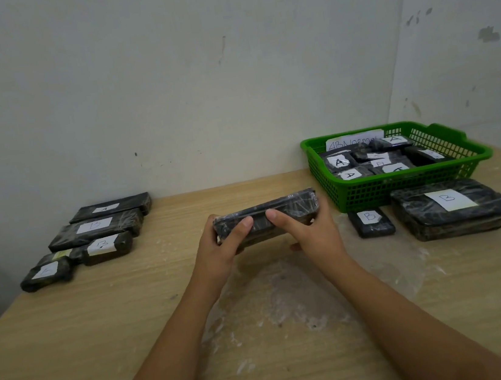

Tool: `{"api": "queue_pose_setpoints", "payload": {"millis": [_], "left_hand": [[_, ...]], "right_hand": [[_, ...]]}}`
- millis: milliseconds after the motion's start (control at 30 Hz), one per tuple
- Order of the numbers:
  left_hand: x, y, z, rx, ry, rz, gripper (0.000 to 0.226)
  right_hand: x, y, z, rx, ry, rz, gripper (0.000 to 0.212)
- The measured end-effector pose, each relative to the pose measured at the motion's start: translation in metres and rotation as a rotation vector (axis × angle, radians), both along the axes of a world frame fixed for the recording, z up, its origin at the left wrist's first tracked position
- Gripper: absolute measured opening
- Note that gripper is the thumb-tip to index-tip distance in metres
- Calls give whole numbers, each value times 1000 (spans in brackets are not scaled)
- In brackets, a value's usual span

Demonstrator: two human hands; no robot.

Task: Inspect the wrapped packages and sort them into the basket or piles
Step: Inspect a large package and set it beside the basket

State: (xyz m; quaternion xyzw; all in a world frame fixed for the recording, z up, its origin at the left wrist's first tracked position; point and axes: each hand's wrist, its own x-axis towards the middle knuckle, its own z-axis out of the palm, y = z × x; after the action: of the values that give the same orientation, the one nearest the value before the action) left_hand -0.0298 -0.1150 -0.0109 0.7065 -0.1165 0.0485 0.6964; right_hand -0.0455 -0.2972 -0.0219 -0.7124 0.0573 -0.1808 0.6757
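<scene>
A long black package (290,208) wrapped in clear film is held above the middle of the table, its near edge turned toward me and no label showing. My left hand (223,250) grips its left end, thumb on the near side. My right hand (307,230) grips it right of centre, thumb on the near side too. A green basket (402,190) at the back right carries an "ABNORMAL" sign and several packages labelled A. On the left lies a pile of several labelled packages (95,229).
Two packages labelled B lie in front of the basket: a small one (371,222) and a large flat one (452,211). The wooden table (103,336) has white scuffs in the middle. A wall stands close behind, a corner at the right.
</scene>
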Motion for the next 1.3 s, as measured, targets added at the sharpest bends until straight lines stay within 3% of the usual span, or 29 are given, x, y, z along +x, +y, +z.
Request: {"api": "queue_pose_setpoints", "payload": {"millis": [133, 267, 433, 567, 700, 933, 1067, 1167, 1300], "left_hand": [[-1, -2, 0, 11, -11, -4, 41], [-4, -1, 3, -16, -20, -21, 45], [-4, -1, 2, -23, -33, -40, 44], [-3, 0, 1, -40, -16, -43, 40], [2, 5, 0, -49, -8, -49, 38], [8, 11, -5, -24, 35, -113, 35], [12, 16, -3, -77, 63, -89, 38], [13, 18, -2, -117, 78, -71, 50], [13, 17, -3, -101, 89, -95, 58]], "right_hand": [[-1, 0, -1, 1, 15, 16, 75], [-4, 1, 1, 10, 28, 49, 102], [-7, 1, 4, 38, 7, 54, 68], [-6, 1, 4, 10, 24, 85, 90], [-6, 0, 4, 21, 22, 126, 95], [-7, -1, 6, -10, 19, 124, 89], [-3, -6, 6, -31, 39, 149, 69], [-1, -9, 7, -23, 50, 167, 67], [-3, -7, 9, 51, 1, 143, 50]]}}
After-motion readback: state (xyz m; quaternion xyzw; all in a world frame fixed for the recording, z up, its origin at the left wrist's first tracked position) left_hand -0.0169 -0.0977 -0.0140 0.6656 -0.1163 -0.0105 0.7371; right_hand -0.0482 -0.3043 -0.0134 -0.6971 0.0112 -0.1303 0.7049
